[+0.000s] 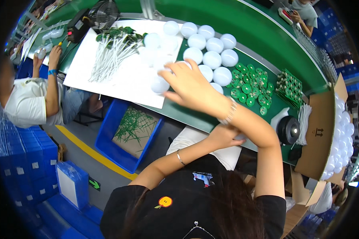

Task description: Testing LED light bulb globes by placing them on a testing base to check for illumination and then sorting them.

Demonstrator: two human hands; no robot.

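Note:
My right hand (189, 85) reaches across the green bench to the white sheet, its fingers bent and spread apart. A white bulb cover (160, 85) lies just beyond its fingertips; whether they touch it I cannot tell. More round white covers (212, 59) stand in a group behind and to the right of this hand. My left hand (223, 136) is closed at the bench's near edge, partly hidden beneath my right forearm. What its curled fingers hold is hidden. On the sheet lies a bundle of white wires (113, 55) with green boards at their far ends.
Loose round green circuit boards (251, 85) and stacked board panels (289, 85) lie to the right. Beyond stand a black round device (288, 130), white wires (304, 123) and a carton (317, 131) of covers. A blue bin (103, 131) sits below; a co-worker (32, 99) works at left.

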